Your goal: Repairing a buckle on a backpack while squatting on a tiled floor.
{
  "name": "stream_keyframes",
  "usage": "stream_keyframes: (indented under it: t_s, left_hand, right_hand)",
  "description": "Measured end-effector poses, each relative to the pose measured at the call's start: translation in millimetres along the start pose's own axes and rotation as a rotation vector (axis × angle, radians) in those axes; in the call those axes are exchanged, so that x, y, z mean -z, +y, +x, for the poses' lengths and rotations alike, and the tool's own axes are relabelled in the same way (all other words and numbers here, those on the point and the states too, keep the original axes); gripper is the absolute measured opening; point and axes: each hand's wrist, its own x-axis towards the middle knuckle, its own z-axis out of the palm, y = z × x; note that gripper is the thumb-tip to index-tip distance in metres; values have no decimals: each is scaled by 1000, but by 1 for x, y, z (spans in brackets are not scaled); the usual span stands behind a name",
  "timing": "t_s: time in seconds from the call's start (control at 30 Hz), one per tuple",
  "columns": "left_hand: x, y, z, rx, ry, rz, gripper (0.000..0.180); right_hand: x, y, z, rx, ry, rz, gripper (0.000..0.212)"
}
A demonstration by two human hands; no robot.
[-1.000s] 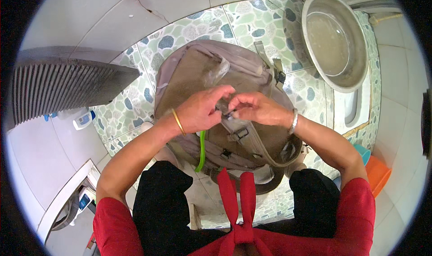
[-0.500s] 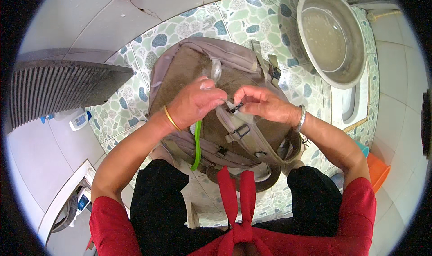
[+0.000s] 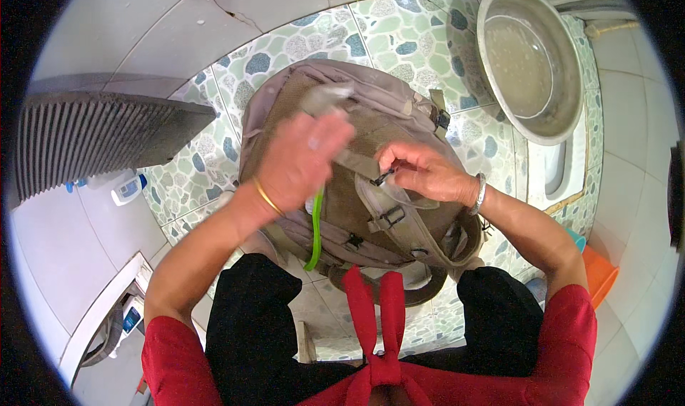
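Note:
A grey-brown backpack lies on the patterned floor tiles in front of my knees, straps facing up. My right hand pinches a small black buckle at the top of a shoulder strap. Over the upper left of the bag hovers my left hand, back to the camera and blurred by motion; its fingers hide whatever is under them. Past its fingertips shows the bag's pale grey top handle. A bright green strip hangs down the bag's front below my left wrist.
A round metal basin with cloudy water stands at the far right beside a white floor fixture. A grey ribbed object and a white bottle are at the left. An orange container sits by my right elbow.
My hands were together at the buckle; my left hand has since swung up and left over the bag, while my right hand stays at the buckle. The view has shifted slightly.

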Motion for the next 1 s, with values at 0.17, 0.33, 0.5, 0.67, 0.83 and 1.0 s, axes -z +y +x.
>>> stream_keyframes:
  t_s: [0.17, 0.33, 0.5, 0.67, 0.83, 1.0]
  left_hand:
    - [-29, 11, -18, 111, -92, -465, 37]
    - [-5, 12, -11, 235, -20, -559, 33]
    - [6, 34, 4, 294, -514, -715, 37]
    - [15, 1, -5, -29, -350, -377, 18]
    - [48, -39, -27, 225, -222, -207, 10]
    - [90, -17, -42, 68, -83, -238, 26]
  right_hand:
    - [-4, -20, -6, -128, -168, -3, 14]
    - [-8, -19, -13, -105, -179, 5, 13]
    - [-13, -34, -13, -94, -150, 68, 14]
    - [-25, -80, -36, -118, -162, -139, 15]
    - [-38, -114, -66, -99, -134, -126, 14]
    - [-63, -137, -91, -121, -101, -147, 15]
